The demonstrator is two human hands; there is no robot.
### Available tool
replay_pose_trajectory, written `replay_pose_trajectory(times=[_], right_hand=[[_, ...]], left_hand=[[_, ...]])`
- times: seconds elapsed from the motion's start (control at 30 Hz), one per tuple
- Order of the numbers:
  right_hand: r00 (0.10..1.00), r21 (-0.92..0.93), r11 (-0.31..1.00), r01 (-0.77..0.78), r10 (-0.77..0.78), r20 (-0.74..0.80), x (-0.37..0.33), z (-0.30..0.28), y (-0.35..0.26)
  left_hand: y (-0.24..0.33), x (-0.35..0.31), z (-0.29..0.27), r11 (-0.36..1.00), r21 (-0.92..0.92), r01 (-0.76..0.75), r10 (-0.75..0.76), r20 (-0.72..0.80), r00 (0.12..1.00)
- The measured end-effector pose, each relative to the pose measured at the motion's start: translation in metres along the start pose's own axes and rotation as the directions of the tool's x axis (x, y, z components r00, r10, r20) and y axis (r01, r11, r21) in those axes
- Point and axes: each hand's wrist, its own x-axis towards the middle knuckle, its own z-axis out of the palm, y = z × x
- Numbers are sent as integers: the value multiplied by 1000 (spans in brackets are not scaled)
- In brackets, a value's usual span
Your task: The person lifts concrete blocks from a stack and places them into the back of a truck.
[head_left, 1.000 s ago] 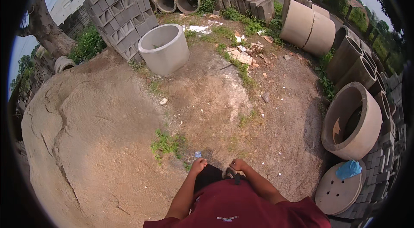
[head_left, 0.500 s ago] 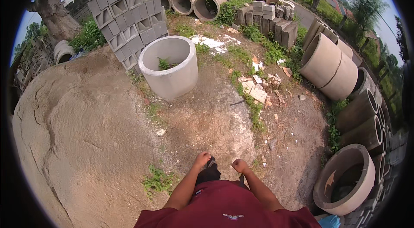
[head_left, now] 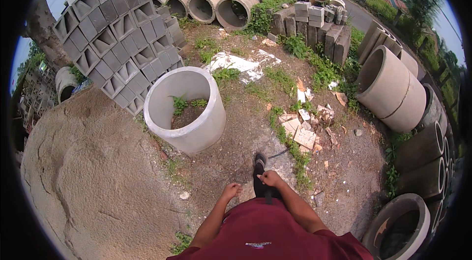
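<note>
My left hand [head_left: 232, 191] hangs low in front of my body, its fingers loosely curled with nothing in them. Held before my dark trousers, my right hand [head_left: 270, 178] is closed too, and I see no object in it. Neither hand touches anything around me. The closest large thing is an upright pale concrete ring [head_left: 216, 117] ahead and slightly left, with soil and small green plants [head_left: 180, 106] inside. My foot in a dark sandal [head_left: 260, 159] is stepping on the ground just short of it.
A sand heap [head_left: 98, 176] fills the left. Behind the ring stands a leaning-looking stack of hollow grey blocks [head_left: 118, 29]. Broken tiles [head_left: 305, 137] lie right of centre. Concrete pipes [head_left: 388, 90] line the right side, with a wide ring [head_left: 420, 230] at lower right.
I have walked forward: the upright ring, block stack and tiles are closer. A foot has swung ahead. My right hand has come up and inward, while the left stays low.
</note>
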Motion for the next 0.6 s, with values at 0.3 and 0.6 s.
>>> replay_pose_trajectory(times=[0.3, 0.6], right_hand=[[989, -123, 989, 85, -99, -110, 243, -180, -35], [990, -72, 996, 50, -59, -126, 433, -278, -38]], left_hand=[[272, 191, -21, 942, 249, -225, 270, -164, 949], [418, 384, -21, 978, 72, -198, 203, -72, 977]])
